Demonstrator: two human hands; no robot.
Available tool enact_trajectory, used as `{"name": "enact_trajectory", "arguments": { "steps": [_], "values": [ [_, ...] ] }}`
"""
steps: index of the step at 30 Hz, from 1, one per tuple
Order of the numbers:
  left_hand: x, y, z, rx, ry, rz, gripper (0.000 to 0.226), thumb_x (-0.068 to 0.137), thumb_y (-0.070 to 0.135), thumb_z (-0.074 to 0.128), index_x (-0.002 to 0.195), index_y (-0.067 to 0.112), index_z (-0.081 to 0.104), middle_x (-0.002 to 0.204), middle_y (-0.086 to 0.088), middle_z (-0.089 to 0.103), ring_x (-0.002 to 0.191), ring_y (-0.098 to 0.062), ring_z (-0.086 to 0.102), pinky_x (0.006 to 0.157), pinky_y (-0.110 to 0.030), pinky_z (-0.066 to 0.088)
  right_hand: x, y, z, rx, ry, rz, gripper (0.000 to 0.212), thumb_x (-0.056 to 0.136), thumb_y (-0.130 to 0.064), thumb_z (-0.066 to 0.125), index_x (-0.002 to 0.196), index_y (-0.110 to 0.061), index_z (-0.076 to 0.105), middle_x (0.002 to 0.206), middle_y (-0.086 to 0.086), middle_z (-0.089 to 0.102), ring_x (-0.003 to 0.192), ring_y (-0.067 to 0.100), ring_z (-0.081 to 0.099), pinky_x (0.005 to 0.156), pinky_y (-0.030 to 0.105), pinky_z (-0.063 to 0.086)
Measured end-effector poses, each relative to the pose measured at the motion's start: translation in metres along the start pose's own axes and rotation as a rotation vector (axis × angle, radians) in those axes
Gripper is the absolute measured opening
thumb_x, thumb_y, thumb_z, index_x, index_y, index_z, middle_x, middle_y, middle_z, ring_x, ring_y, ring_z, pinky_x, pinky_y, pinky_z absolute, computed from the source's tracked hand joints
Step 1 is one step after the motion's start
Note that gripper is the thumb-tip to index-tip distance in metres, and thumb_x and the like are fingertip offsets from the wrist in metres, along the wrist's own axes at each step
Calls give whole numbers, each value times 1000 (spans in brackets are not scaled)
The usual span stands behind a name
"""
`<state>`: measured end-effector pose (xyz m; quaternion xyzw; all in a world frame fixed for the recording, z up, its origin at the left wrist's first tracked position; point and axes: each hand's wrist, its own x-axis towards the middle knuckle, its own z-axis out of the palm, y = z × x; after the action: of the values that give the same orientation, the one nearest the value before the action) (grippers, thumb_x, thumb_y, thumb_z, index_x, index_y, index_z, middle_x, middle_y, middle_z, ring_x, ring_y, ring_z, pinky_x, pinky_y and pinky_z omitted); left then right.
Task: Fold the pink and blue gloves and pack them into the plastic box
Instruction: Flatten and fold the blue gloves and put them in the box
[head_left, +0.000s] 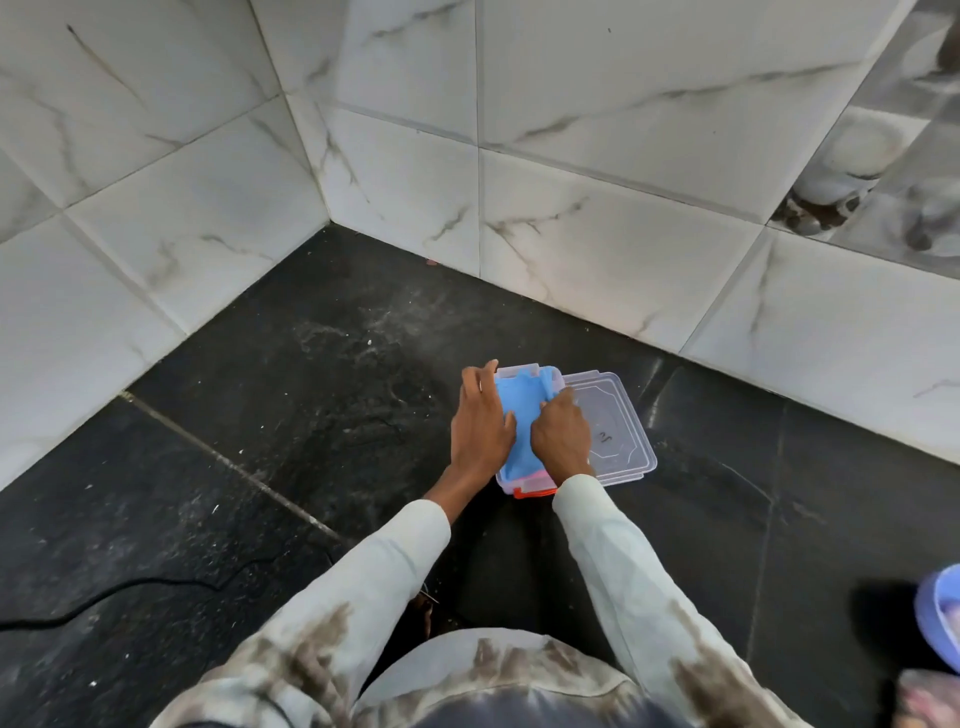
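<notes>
Place: dark stone floor (322, 426) in a corner of white tiled walls (597, 218).
Plastic box (527, 487): clear, sitting on the floor, right in front of the knees.
Blue glove (521, 410): folded, lying inside the box, filling most of it.
Pink glove (540, 475): just a thin pink edge peeking out under the blue one at the near end, so likely packed first.
Left hand (480, 423): flat and spread, palm down on the left side of the box, fingers pressing the blue glove.
Right hand (563, 434): knuckles curled, pushing down on the right side of the blue glove; not pinching anything, as far as can be seen.
Lid (613, 426): clear, lying flat on the floor, touching the right side of the box, partly under the right hand.
Step now: squashing the gloves flat into the box. Nearly done.
Next move: probably tuck in any cloth near the rim, then pick up the lid and put it on top.
Watch out: cloth stuck on the rim could stop the lid from closing.
</notes>
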<state>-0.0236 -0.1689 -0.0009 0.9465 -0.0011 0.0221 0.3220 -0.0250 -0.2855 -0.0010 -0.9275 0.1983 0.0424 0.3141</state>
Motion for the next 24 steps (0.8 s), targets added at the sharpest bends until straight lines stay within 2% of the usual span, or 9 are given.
{"name": "enact_trajectory", "arguments": {
  "steps": [2, 5, 7, 9, 12, 15, 19, 22, 24],
  "values": [
    [-4, -2, 1, 120, 21, 90, 62, 101, 25, 63, 159, 18, 42, 161, -6, 38, 141, -22, 50, 113, -40, 54, -2, -1, 4, -20, -6, 3, 44, 112, -24, 44, 150, -1, 43, 139, 20, 64, 122, 37, 70, 102, 43, 56],
    [-11, -9, 5, 372, -136, 238, 56, 106, 47, 55, 155, 23, 49, 171, -9, 33, 156, -28, 38, 125, -43, 37, -6, -1, 8, -69, -29, 6, 41, 111, -26, 46, 144, -2, 50, 137, 16, 65, 120, 33, 72, 102, 39, 57],
    [-14, -16, 7, 487, -223, 253, 56, 107, 53, 52, 156, 26, 48, 175, -7, 28, 163, -28, 28, 131, -47, 27, -8, -2, 10, -76, -28, 8, 39, 110, -28, 50, 140, -3, 53, 132, 15, 67, 115, 31, 74, 99, 37, 59],
    [-14, -19, 7, 496, -243, 229, 56, 108, 51, 51, 158, 27, 46, 176, -4, 26, 165, -26, 23, 134, -50, 22, -6, -3, 9, -105, -38, -5, 36, 110, -26, 50, 137, -3, 56, 131, 15, 67, 116, 31, 73, 99, 36, 58],
    [-13, -18, 6, 493, -261, 231, 51, 110, 44, 49, 158, 27, 46, 175, -1, 28, 167, -23, 21, 135, -55, 19, -1, -2, 2, -158, -77, -34, 34, 110, -22, 47, 134, -1, 60, 133, 19, 65, 121, 35, 69, 100, 39, 55],
    [-11, -16, 4, 438, -256, 203, 48, 109, 34, 50, 157, 28, 48, 173, 0, 33, 166, -21, 24, 135, -57, 18, 5, -4, -11, -169, -82, -35, 32, 106, -17, 51, 131, -1, 61, 129, 22, 67, 118, 39, 68, 97, 42, 54],
    [-12, -15, 4, 417, -236, 200, 49, 107, 24, 51, 155, 30, 50, 171, 3, 34, 164, -19, 26, 133, -56, 21, 13, -8, -35, -211, -90, -30, 37, 106, -22, 50, 137, -4, 58, 132, 22, 67, 124, 42, 65, 100, 43, 52],
    [-12, -16, 3, 413, -225, 201, 48, 106, 24, 51, 154, 30, 51, 170, 3, 34, 163, -18, 27, 132, -55, 24, 24, -12, -58, -168, -11, 7, 29, 101, -18, 53, 122, -6, 68, 126, 21, 70, 120, 43, 67, 95, 43, 53],
    [-12, -17, 2, 407, -234, 203, 47, 108, 27, 51, 155, 30, 49, 172, 3, 33, 164, -19, 26, 133, -55, 24, 30, -17, -69, -150, -33, -8, 27, 97, -16, 57, 117, -14, 76, 124, 16, 73, 117, 41, 69, 94, 40, 54]
  ]
}}
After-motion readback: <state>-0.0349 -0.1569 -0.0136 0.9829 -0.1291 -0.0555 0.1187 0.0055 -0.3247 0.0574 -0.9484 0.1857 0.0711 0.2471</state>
